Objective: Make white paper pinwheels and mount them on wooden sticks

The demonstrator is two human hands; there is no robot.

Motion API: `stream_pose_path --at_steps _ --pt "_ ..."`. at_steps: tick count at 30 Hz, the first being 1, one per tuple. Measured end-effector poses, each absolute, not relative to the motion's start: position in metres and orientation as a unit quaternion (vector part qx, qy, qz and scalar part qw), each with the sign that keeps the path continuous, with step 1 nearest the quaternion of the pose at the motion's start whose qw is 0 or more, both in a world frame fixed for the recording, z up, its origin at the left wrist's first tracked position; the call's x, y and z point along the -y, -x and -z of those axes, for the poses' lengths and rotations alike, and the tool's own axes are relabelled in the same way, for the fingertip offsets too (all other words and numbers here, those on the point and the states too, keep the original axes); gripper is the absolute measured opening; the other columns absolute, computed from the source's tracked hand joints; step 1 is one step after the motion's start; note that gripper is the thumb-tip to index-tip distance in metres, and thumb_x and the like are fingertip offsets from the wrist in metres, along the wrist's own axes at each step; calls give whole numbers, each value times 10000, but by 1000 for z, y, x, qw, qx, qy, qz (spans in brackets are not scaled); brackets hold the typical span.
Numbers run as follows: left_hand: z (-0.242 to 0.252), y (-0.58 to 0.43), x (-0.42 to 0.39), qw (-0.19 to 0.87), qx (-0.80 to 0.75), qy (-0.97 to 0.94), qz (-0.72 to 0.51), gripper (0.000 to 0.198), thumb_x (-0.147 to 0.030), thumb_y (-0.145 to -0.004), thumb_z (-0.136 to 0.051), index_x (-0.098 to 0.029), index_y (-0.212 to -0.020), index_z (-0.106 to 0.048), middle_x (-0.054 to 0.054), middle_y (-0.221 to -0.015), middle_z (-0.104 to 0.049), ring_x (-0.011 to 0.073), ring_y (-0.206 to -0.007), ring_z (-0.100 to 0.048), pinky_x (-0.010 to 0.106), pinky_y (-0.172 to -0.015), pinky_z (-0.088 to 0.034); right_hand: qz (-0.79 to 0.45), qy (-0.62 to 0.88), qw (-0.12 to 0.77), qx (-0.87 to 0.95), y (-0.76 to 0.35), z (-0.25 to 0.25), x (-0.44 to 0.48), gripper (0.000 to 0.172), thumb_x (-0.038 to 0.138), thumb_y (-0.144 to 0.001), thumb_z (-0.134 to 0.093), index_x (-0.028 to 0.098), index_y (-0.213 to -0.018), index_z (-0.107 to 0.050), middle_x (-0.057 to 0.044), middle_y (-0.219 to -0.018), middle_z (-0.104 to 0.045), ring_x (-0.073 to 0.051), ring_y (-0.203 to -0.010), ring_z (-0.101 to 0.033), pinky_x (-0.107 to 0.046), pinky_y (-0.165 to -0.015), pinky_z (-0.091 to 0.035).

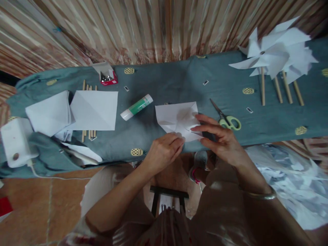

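A white folded paper square [176,118] lies on the grey-blue cloth-covered table [174,82] in front of me. My left hand [164,152] is curled, its fingertips pressing the paper's near edge. On the paper's right side my right hand [220,138] has its fingers stretched out and resting on a flap. A green-and-white glue stick [136,107] lies left of the paper. Scissors with yellow-green handles [227,118] sit just beyond my right hand.
Finished white pinwheels on wooden sticks [275,56] lie at the far right. White paper squares [94,110] and sticks [88,133] sit at the left, with a small red box [109,78] behind and a white device [15,141] at the left edge. Paper scraps [294,181] cover the floor.
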State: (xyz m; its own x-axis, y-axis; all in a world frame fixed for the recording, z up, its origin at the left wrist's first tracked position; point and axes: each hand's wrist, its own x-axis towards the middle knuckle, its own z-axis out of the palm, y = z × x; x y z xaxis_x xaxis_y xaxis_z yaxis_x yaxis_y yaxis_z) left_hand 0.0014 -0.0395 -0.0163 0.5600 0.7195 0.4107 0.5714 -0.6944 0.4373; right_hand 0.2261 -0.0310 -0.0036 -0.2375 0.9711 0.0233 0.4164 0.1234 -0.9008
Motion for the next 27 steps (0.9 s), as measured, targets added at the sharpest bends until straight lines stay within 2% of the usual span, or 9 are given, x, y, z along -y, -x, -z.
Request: stream_pose_path --at_steps 5,10,16,27 --pt "17 0 41 149 -377 -866 -294 134 -170 -947 -515 -126 -967 -640 68 -896 -710 164 -840 -690 275 -745 -587 -423 524 354 648 -220 7 29 80 322 -817 -709 294 -878 -752 -32 -1374 -602 -273 -1305 -538 -512 -1100 -412" --pt "17 1 43 173 -401 -852 -287 142 -201 -959 -501 -142 -995 -625 65 -902 -719 170 -837 -700 297 -752 -593 -364 545 353 667 -209 11 24 81 330 -841 -686 270 -847 -739 -46 -1360 -613 -285 -1281 -551 -529 -1090 -419" --pt "17 1 47 202 -408 -843 -286 254 -229 -965 -512 -124 -1193 -549 77 -956 -699 171 -847 -683 306 -752 -595 -253 552 308 732 -197 13 21 106 290 -865 -644 237 -843 -733 -67 -1368 -600 -302 -1274 -533 -524 -1079 -428" --pt "17 -1 46 185 -392 -863 -259 179 -190 -962 -508 -120 -1055 -643 86 -962 -697 191 -916 -656 337 -782 -598 -199 573 292 739 -190 17 22 107 308 -862 -640 246 -777 -656 -58 -1368 -581 -308 -1269 -522 -521 -1061 -446"
